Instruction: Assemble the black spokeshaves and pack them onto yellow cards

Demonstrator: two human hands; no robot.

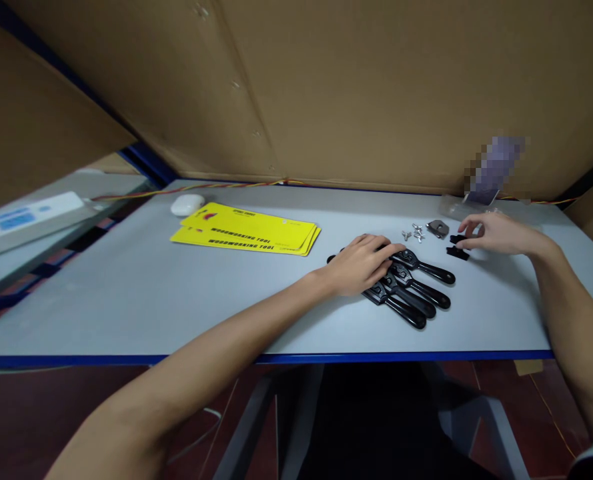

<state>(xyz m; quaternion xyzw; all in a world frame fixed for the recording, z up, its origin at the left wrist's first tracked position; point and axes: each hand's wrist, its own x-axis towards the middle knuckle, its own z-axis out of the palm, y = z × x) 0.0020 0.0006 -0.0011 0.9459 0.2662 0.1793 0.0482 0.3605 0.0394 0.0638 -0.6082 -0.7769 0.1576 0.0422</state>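
My left hand (363,263) lies flat, fingers together, on the head ends of several black handled tools (416,290) that lie side by side on the grey table (126,293). My right hand (499,233) hovers at the table's right, its fingertips at two small black pieces (457,245); whether it pinches one I cannot tell. Left of those pieces lie a small grey metal block (437,228) and a few silver wing screws (413,233).
Yellow cards (246,230) printed "WOODWORKING TOOL" are stacked at the table's middle left, with a white earbud case (187,204) behind them. A clear plastic bag (456,207) lies at the back right. Cardboard walls (326,87) enclose the table. A white power strip (26,220) sits far left.
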